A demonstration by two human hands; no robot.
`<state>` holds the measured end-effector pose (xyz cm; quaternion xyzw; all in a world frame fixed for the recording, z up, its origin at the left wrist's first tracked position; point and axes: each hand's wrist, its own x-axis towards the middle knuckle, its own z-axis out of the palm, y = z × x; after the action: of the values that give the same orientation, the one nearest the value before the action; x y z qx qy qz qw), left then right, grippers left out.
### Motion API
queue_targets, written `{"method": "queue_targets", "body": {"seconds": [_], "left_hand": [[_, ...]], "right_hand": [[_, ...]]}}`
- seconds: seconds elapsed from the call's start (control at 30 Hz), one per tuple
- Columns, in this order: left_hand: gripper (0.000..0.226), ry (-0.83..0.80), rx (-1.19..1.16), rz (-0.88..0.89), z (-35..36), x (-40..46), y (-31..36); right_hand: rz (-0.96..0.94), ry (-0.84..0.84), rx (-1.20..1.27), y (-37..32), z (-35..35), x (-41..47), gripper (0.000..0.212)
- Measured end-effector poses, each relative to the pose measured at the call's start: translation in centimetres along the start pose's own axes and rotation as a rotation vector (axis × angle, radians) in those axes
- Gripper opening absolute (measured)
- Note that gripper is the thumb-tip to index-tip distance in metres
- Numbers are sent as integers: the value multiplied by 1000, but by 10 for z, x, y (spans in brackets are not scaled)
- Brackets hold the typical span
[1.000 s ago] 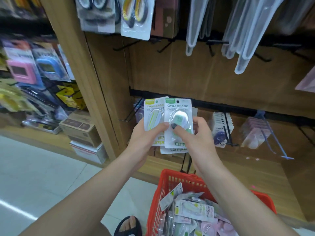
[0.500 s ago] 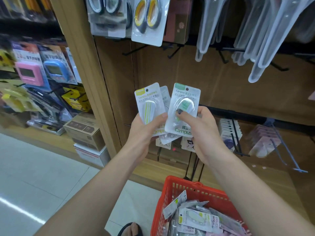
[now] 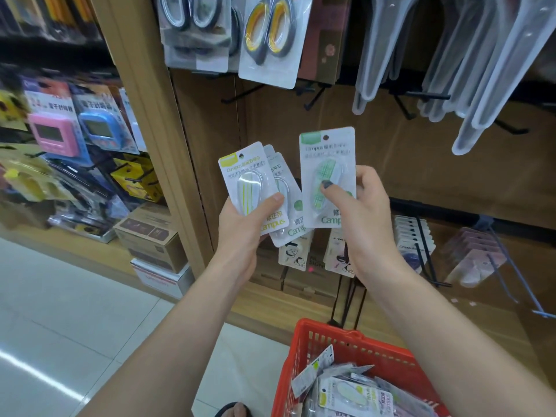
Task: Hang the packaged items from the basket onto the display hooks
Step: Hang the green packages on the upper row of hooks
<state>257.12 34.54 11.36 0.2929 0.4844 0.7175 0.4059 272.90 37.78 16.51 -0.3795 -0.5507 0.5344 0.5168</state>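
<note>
The red basket [image 3: 304, 353] sits nearest, at the lower edge of the view, loaded with loose packaged items [image 3: 355, 395]. It rests on the pale tiled floor [image 3: 90, 326]; the toe of a dark sandal [image 3: 233, 410] shows just left of it.

Above the basket, both forearms reach forward. The left hand [image 3: 240, 227] grips a fanned stack of packages [image 3: 255, 188]: the thumb presses across the front card, which carries a yellow label, and the fingers curl behind the stack. At least two further cards show behind the front one. The right hand [image 3: 367, 203] pinches a single green-label package [image 3: 328, 176], thumb on the front blister, fingers clenched round the right edge. This package is held upright, slightly higher than the stack and just beside it, not touching it. Its hang hole is at the top, clear of any hook.

Beyond the hands, the wooden display panel [image 3: 421, 164] carries black display hooks [image 3: 427, 96], several bare. Lower hooks hold similar small packages [image 3: 415, 242]. The top row holds packaged scissors [image 3: 267, 40] and translucent plastic sleeves [image 3: 481, 85]. At far left, a neighbouring shelf [image 3: 45, 139] holds pink and blue timers, with cardboard boxes [image 3: 150, 239] below.
</note>
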Motion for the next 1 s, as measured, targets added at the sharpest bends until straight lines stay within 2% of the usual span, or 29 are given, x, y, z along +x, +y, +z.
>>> {"method": "queue_targets", "body": {"seconds": [0.13, 0.37, 0.63, 0.77, 0.87, 1.0], "left_hand": [[43, 41, 44, 40, -8, 9, -1], [49, 67, 142, 108, -18, 18, -5], [55, 100, 195, 124, -18, 27, -12], [56, 115, 172, 101, -20, 32, -14], [53, 99, 163, 99, -19, 34, -13], [50, 61, 143, 88, -13, 36, -12]], "right_hand": [[-100, -59, 35, -14, 9, 2, 21], [-26, -83, 76, -11, 32, 24, 21], [14, 64, 21, -3, 43, 58, 14], [116, 118, -15, 5, 47, 116, 15], [259, 110, 50, 11, 48, 157, 30], [365, 120, -8, 9, 45, 186, 42]]}}
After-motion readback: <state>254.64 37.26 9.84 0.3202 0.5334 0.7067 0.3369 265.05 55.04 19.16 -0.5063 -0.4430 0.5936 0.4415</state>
